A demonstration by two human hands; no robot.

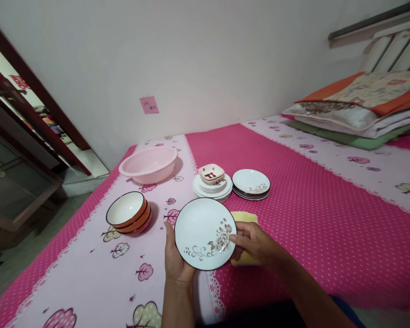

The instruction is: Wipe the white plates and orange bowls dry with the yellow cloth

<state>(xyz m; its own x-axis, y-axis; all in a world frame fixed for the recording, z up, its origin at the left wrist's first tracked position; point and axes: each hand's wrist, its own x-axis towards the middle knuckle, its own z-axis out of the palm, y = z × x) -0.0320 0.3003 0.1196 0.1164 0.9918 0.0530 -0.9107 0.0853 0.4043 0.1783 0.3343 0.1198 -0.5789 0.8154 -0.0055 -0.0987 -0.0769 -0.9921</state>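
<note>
A white plate [200, 232] with a dark rim and a brown flower pattern is held tilted up in front of me. My left hand [177, 255] supports its left edge, thumb up along the rim and the other fingers hidden behind. On the right edge, my right hand [253, 241] pinches the rim, thumb on the flower pattern. Partly behind the plate and right hand lies a yellow cloth [244, 217]. Just beyond are a stack of similar plates [251, 180] and a stack of white plates [197, 186], topped by small squarish bowls [211, 172].
Orange and red bowls [126, 209] stand stacked and leaning at the left. Behind them sits a pink basin [148, 164]. Folded bedding [358, 109] is piled at the far right. The patterned pink bedspread [294, 218] meets a white wall [218, 68].
</note>
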